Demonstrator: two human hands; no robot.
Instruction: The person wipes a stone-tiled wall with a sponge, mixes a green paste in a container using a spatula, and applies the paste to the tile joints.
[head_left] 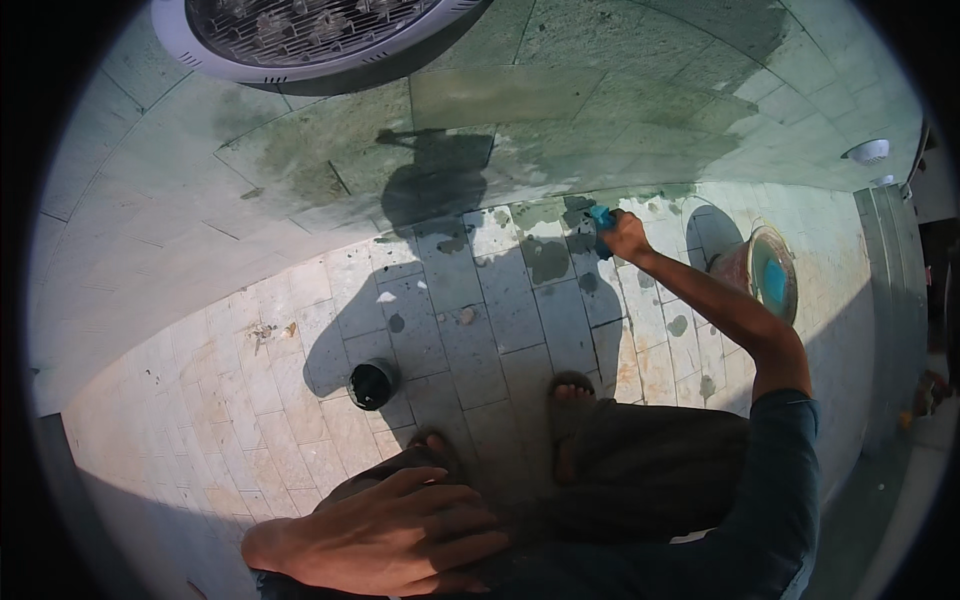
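Note:
My right hand (627, 236) grips a teal and dark-blue object (602, 218), perhaps a scrub brush, near the foot of the tiled wall (560, 120). Dark wet patches mark the pale floor tiles (548, 258) around it. My left hand (410, 530) rests open on my left knee, fingers spread and holding nothing. A dark cup-like container (372, 385) stands on the floor ahead of my left foot. To the right of my right hand is a worn reddish bucket (730, 268) with turquoise contents that I cannot make out.
A large round light fitting (310, 35) with a grille is at the top of the view. Small white fittings (866, 152) sit at the far right, by a step-like edge (875, 290). Small pale debris (467, 316) lies on the floor near my sandalled feet.

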